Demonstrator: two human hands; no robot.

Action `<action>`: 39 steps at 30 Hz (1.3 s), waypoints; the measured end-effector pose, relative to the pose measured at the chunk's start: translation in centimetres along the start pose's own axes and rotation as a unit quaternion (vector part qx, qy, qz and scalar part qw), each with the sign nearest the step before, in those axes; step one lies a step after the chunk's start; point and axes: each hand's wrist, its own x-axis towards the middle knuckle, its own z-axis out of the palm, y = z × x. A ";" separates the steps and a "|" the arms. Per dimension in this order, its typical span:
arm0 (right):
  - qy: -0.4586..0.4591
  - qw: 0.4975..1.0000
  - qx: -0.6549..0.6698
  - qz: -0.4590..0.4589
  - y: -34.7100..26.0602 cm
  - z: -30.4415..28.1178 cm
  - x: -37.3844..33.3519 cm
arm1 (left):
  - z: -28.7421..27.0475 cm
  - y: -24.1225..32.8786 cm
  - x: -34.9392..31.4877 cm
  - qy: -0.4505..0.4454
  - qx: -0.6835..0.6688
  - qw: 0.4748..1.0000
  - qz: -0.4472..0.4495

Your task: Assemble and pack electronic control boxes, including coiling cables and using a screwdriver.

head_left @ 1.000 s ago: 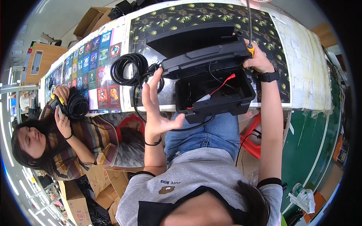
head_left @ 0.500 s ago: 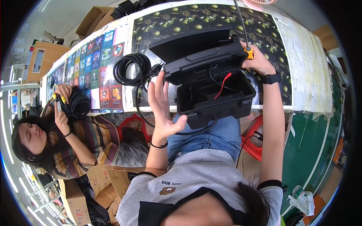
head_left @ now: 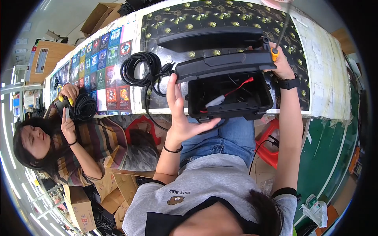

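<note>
A black plastic box stands open at the table's near edge. Inside it are a red wire and a whitish sleeve-like piece. Its hinged black lid is raised, with a long dark flap beyond it. My left hand is spread, fingertips at the lid's left end and thumb along the box's front edge. At the lid's right end, my right hand grips the yellow-and-black handle of a long screwdriver, its shaft pointing away; some of those fingers are hidden behind the lid.
Left of the box lies a coiled black cable with a plug; its lead drops over the table edge. At the left, another person's hands hold a second cable coil and a yellow-handled tool. A red stool stands beside my legs.
The box and lid have shifted slightly right, and the box's inside now faces up more. The whitish piece has come into view. The screwdriver's shaft leans further right.
</note>
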 end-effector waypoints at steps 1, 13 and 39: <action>-0.002 1.000 0.000 -0.001 -0.5 0.6 0.1 | -0.1 -0.4 0.3 0.001 0.001 1.000 0.000; 0.060 0.993 0.101 0.030 -0.2 0.2 0.0 | 0.9 -1.3 -0.6 0.006 0.074 0.997 0.030; 0.190 0.977 0.067 0.067 0.4 0.6 0.9 | 1.3 -0.7 3.8 0.049 0.103 0.989 -0.098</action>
